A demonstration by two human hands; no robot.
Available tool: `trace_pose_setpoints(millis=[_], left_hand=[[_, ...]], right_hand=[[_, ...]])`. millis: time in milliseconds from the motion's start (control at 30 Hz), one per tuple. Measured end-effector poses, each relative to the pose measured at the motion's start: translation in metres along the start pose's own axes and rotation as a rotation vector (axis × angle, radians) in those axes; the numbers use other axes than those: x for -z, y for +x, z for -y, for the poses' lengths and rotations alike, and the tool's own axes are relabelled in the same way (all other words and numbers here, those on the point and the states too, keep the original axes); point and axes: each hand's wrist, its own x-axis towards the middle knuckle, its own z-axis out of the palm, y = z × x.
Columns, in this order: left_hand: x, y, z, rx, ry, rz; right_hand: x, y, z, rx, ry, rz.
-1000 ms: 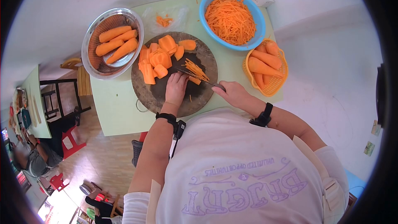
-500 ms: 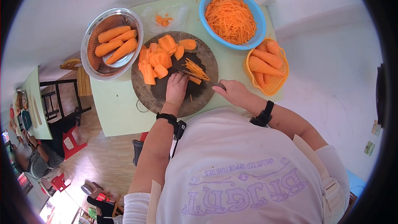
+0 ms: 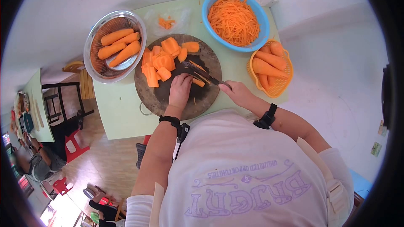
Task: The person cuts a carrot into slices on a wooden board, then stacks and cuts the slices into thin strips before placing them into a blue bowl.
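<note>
My right hand grips the handle of a dark-bladed kitchen knife, whose broad side faces up and hides part of the cut carrot strips. Close below the blade, the bent fingers of my left hand press on a carrot piece; its far end sticks out to the right. Both hands are over a round, dark-stained chopping board. Peeled carrot chunks are heaped on the board's upper left part.
Behind the board are a metal colander of whole carrots, a plastic bag with carrot scraps, and a blue basin of shredded carrot. A yellow basket of carrots stands right. Other people sit at lower left.
The knife blade has turned from edge-on to showing its broad side, now covering most of the strips. My left hand stays on the carrot piece. The whole view has shifted slightly.
</note>
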Motion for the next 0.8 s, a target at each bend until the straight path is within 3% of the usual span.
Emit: trace_pose_setpoints(millis=[233, 800], left_hand=[[0.002, -0.004, 0.003, -0.025, -0.001, 0.002], [0.002, -0.003, 0.003, -0.031, -0.007, -0.024]], right_hand=[[0.002, -0.008, 0.011, 0.055, -0.183, 0.016], [0.000, -0.009, 0.022, 0.060, -0.240, 0.021]])
